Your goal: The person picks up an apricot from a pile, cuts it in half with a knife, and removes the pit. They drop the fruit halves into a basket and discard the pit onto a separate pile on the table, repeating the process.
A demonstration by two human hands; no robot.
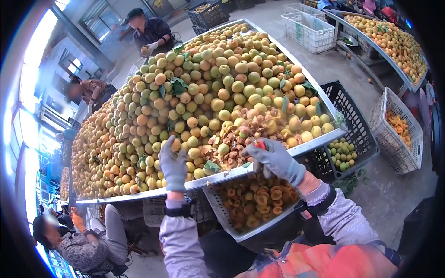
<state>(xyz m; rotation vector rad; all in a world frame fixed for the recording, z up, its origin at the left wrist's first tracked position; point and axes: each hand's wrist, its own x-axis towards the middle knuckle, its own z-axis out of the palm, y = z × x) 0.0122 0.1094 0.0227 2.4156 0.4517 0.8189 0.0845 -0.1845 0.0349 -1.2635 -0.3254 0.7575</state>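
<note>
My left hand [173,164], in a grey glove, is raised at the near edge of a big heap of apricots [204,102]. Its fingers are apart, and an apricot [175,145] shows right at the fingertips. Farther right, my gloved right hand [273,160] is closed around a small tool with a red handle [260,144], most of it hidden by the fingers. Brown apricot pits and scraps [234,141] lie on the heap just beyond this hand. Below the table's rim, a crate [218,208] holds halved apricots [259,199].
The metal rim [222,177] of the sorting table runs before me. A black crate [354,116] with green fruit stands right; a white crate [408,160] holds orange halves. One person [88,241] sits at left, others [150,32] across the heap. Another apricot table [389,41] stands back right.
</note>
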